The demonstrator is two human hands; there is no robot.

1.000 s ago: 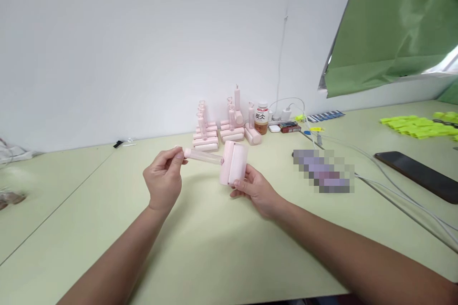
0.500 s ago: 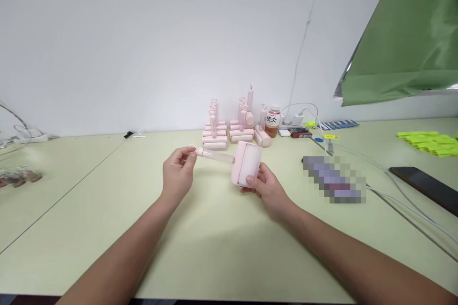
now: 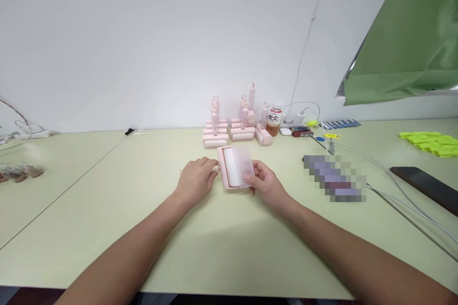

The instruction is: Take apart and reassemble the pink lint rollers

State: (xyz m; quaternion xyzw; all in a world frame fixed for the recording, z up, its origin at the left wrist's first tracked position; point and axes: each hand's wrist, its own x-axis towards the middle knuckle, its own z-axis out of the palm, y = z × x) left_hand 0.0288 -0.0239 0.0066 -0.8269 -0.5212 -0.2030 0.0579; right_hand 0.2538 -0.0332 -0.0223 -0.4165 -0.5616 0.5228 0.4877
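Note:
Between my hands, above the table, is a pink lint roller (image 3: 231,167) with a white roll and a translucent cover (image 3: 244,167). My left hand (image 3: 196,180) is closed round the handle, most of which it hides; a bit of the loop end shows behind the hand. On the other side, my right hand (image 3: 269,185) pinches the cover near its lower right corner, thumb in front. The cover stands swung away to the right, baring part of the white roll.
Several pink lint rollers (image 3: 215,138) with upright handles stand by the wall. Beside them is a supplement bottle (image 3: 275,120). To the right lie a blurred-out flat object (image 3: 332,178), white cables (image 3: 379,164), a black phone (image 3: 425,186) and yellow-green pieces (image 3: 429,143).
My left hand has slid right along the handle, up to the roller head. The head has turned and shifted left, and its cover has opened, exposing the white roll.

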